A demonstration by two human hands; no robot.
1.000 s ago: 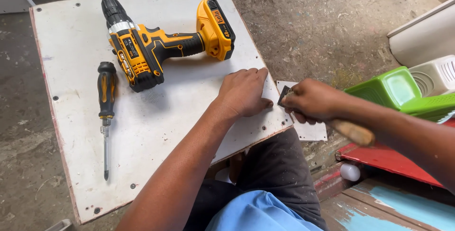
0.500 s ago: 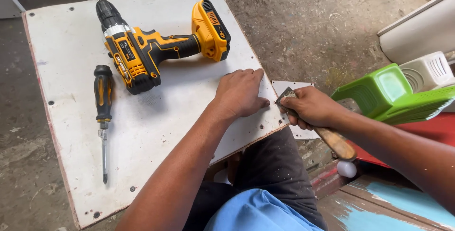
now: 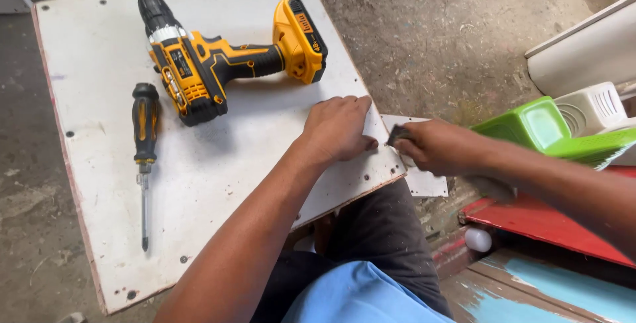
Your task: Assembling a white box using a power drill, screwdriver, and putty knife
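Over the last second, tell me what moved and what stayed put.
The right hand has drawn its tool in along the board's right edge, closer to the left hand; its wooden handle, seen earlier, is now hidden or blurred. The left hand stays flat on the board. Drill and screwdriver have not moved.

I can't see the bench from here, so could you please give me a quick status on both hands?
Left hand flat on white board at its edge. Right hand shut on a dark tool at that edge. Drill, screwdriver lie apart.
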